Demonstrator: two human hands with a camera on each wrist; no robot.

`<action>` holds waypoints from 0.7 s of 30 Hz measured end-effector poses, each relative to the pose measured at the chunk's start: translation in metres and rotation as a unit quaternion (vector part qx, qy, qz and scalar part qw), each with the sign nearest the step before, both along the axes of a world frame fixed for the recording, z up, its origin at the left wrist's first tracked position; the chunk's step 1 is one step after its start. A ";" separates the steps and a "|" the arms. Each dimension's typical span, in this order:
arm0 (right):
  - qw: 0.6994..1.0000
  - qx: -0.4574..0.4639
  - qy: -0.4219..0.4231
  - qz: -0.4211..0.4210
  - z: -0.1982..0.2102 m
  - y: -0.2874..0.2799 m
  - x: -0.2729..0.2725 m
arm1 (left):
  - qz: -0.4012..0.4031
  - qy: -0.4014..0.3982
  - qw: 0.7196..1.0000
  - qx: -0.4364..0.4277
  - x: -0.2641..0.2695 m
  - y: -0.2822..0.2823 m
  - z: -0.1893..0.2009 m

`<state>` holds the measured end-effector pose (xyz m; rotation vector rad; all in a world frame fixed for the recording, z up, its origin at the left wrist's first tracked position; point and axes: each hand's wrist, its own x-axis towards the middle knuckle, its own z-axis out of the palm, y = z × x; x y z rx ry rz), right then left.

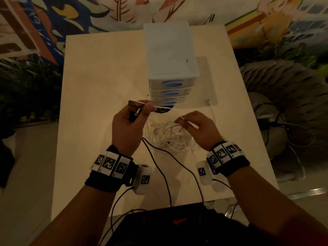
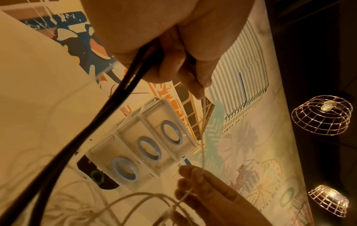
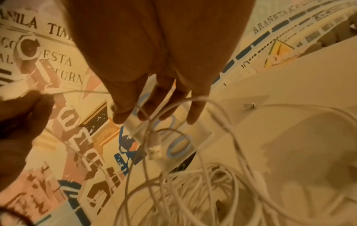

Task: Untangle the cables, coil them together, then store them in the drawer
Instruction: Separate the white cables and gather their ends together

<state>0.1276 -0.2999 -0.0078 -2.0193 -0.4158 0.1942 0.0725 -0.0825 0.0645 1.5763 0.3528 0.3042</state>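
A tangle of white cables (image 1: 168,137) (image 3: 193,183) lies on the pale table (image 1: 99,86) between my hands. My left hand (image 1: 142,109) (image 2: 193,79) is raised in front of the drawers. It grips a black cable (image 2: 96,122) by its plug end (image 1: 132,103) and pinches a white strand (image 1: 159,106) (image 2: 203,122). My right hand (image 1: 181,121) (image 2: 193,183) (image 3: 154,107) pinches that white strand just above the tangle. A white connector (image 3: 154,148) dangles below its fingers. The white three-drawer unit (image 1: 170,50) (image 2: 127,137), with blue handles, stands shut behind.
A dark round device with a green ring (image 1: 162,110) (image 2: 96,175) sits at the foot of the drawers. A loose white connector (image 1: 208,102) (image 3: 249,105) lies right of the unit. A black bag (image 1: 177,228) is at the near edge. Cluttered furniture stands right of the table.
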 end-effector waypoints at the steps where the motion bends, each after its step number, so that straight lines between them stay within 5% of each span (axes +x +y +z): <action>1: 1.000 0.005 -0.005 -0.017 0.001 -0.002 0.001 | 0.001 0.005 1.000 0.009 0.000 0.002 -0.002; 8: 0.999 -0.050 -0.014 -0.010 0.008 -0.014 0.005 | -0.025 0.030 0.999 0.022 -0.005 0.006 -0.012; 14: 0.987 -0.059 -0.144 -0.040 0.013 -0.015 0.006 | -0.046 0.036 0.998 0.038 -0.007 0.011 -0.014; 21: 0.981 -0.193 0.026 0.010 -0.004 -0.018 0.016 | -0.133 -0.018 0.990 0.054 -0.007 0.009 -0.003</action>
